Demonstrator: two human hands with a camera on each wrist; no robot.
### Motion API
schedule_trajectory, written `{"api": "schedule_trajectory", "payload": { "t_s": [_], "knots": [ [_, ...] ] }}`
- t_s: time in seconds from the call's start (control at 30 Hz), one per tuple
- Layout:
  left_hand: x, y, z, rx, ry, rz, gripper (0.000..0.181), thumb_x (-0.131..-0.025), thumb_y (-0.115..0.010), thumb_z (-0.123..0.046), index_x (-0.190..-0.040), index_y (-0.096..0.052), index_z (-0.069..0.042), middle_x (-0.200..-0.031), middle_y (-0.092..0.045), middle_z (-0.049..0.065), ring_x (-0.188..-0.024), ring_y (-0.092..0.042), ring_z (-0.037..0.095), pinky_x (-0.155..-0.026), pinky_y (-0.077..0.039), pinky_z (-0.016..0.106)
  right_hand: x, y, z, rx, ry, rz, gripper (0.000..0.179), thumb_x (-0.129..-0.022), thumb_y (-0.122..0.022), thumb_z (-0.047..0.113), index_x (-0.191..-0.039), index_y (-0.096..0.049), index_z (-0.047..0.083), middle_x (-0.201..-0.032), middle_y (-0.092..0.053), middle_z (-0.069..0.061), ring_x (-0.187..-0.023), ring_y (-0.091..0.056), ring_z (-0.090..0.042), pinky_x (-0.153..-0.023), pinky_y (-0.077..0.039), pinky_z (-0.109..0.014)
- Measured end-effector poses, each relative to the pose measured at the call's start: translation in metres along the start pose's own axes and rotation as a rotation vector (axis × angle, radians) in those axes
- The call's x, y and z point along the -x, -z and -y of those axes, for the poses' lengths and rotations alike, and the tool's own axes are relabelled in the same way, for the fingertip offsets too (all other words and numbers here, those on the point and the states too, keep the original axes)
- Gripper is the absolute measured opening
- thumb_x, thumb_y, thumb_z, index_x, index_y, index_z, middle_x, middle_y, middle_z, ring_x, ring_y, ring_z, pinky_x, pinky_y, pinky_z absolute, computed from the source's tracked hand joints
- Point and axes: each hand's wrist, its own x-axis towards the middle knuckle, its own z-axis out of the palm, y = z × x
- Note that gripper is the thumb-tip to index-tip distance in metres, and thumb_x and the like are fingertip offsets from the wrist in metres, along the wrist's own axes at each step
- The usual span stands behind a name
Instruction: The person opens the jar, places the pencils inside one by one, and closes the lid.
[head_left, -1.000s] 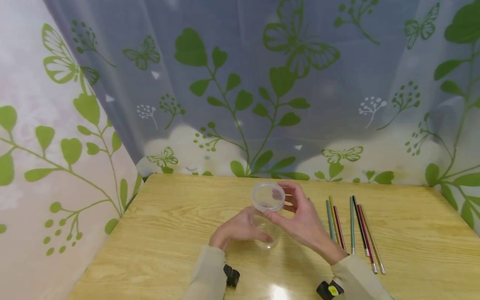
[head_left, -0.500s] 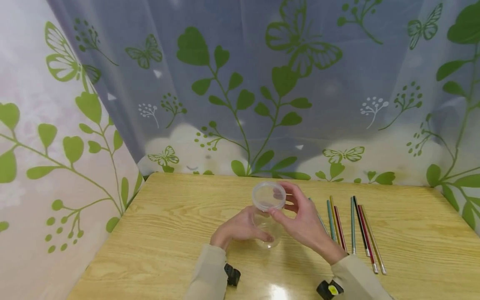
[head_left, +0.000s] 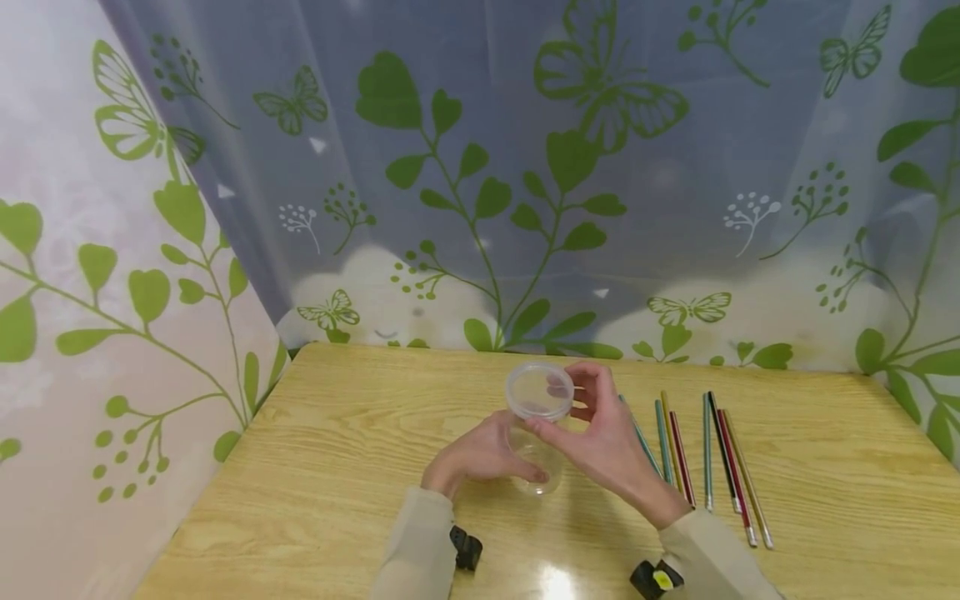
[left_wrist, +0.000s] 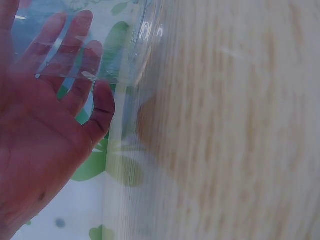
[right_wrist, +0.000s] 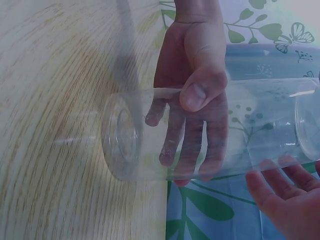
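Observation:
A tall clear plastic jar [head_left: 546,457] stands upright in the head view, a round translucent lid [head_left: 538,413] on its top. My left hand [head_left: 483,450] wraps the body from the left, thumb across the near side. In the right wrist view the left thumb and fingers [right_wrist: 192,145] show around the see-through jar wall [right_wrist: 145,155]. My right hand [head_left: 603,437] holds the lid's edge from the right, thumb on the near rim and fingers curved behind. Its fingers [right_wrist: 285,187] appear at the jar's top end in the right wrist view.
Several pencils lie on the wooden table [head_left: 337,467] right of the jar: a teal pencil [head_left: 707,450], a black pencil [head_left: 722,450], a red pencil [head_left: 681,458] and others. A patterned curtain [head_left: 450,208] hangs behind the table's far edge.
My right thumb slides right along the lid's near rim, then back left. The left hand keeps its grip on the jar, which stays in place; the head view drifts slightly.

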Motion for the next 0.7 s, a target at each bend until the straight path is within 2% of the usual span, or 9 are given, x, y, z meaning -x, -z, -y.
{"api": "schedule_trajectory", "payload": {
  "t_s": [0.2, 0.4, 0.47, 0.6, 0.7],
  "knots": [
    [-0.0007, 0.0, -0.0003, -0.009, 0.012, -0.005, 0.074, -0.076, -0.09, -0.022, -0.14, -0.056, -0.036, -0.148, -0.055, -0.011, -0.143, -0.045, 0.026, -0.118, -0.034, 0.06, -0.0003, 0.0013, -0.0011, -0.005, 0.014, 0.006, 0.067, -0.086, -0.084, 0.018, -0.139, -0.043, 0.012, -0.132, -0.061, -0.013, -0.121, -0.063, -0.029, -0.096, -0.056, -0.029],
    [0.0004, -0.0014, -0.0014, -0.027, 0.051, -0.033, 0.07, -0.074, -0.091, -0.022, -0.136, -0.059, -0.026, -0.142, -0.06, 0.002, -0.137, -0.051, 0.03, -0.114, -0.039, 0.06, 0.0013, 0.0044, -0.0012, 0.03, 0.086, 0.037, 0.062, -0.091, -0.077, 0.012, -0.146, -0.047, 0.014, -0.135, -0.06, -0.01, -0.121, -0.064, -0.029, -0.095, -0.058, -0.028],
    [0.0009, -0.0019, -0.0018, -0.03, 0.038, -0.035, 0.071, -0.074, -0.09, -0.023, -0.138, -0.057, -0.027, -0.142, -0.059, 0.001, -0.137, -0.051, 0.029, -0.114, -0.039, 0.06, 0.0012, 0.0042, -0.0008, 0.043, 0.086, 0.045, 0.065, -0.091, -0.078, 0.015, -0.148, -0.046, 0.015, -0.135, -0.061, -0.01, -0.121, -0.064, -0.03, -0.095, -0.058, -0.032],
    [0.0006, -0.0029, -0.0013, -0.019, -0.031, -0.03, 0.081, -0.077, -0.09, -0.025, -0.147, -0.049, -0.031, -0.15, -0.053, -0.004, -0.144, -0.044, 0.026, -0.118, -0.034, 0.061, -0.0006, 0.0015, 0.0006, 0.073, 0.036, 0.03, 0.074, -0.087, -0.083, 0.026, -0.148, -0.043, 0.018, -0.134, -0.061, -0.009, -0.121, -0.062, -0.029, -0.097, -0.058, -0.043],
    [0.003, -0.0041, -0.0026, -0.012, -0.019, -0.079, 0.092, -0.075, -0.092, -0.031, -0.152, -0.041, -0.032, -0.153, -0.05, -0.005, -0.145, -0.043, 0.026, -0.117, -0.037, 0.059, -0.0022, -0.001, 0.0017, 0.071, -0.003, 0.001, 0.076, -0.086, -0.085, 0.029, -0.146, -0.04, 0.015, -0.134, -0.061, -0.011, -0.121, -0.061, -0.03, -0.098, -0.056, -0.05]
  ]
}}
